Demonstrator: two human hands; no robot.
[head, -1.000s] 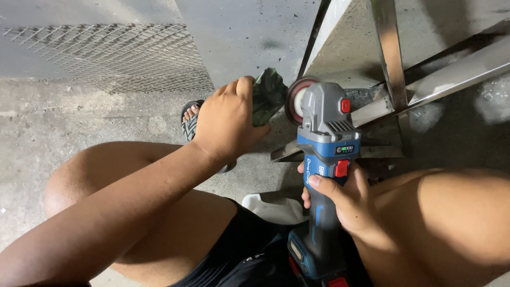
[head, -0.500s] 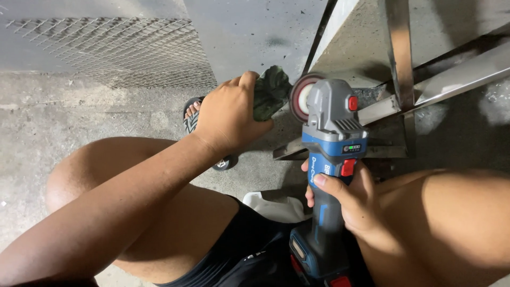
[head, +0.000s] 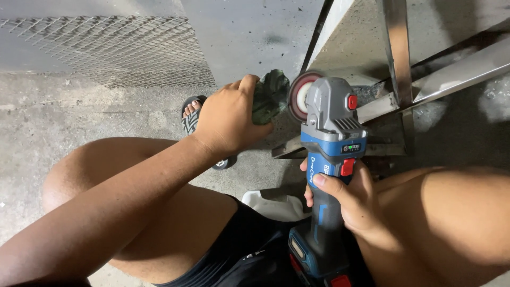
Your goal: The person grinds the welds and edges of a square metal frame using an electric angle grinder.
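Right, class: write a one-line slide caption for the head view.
Left hand holds a dark green stone beside the disc of a blue-grey cordless angle grinder gripped by the right hand.

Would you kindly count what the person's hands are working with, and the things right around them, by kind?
Hands: 2, left hand and right hand
Power tools: 1, blue and grey angle grinder
Workpieces: 1, dark green stone
Footwear: 1, patterned sandal
Mesh sheets: 1, expanded metal mesh
Metal frames: 1, steel frame
Total: 7
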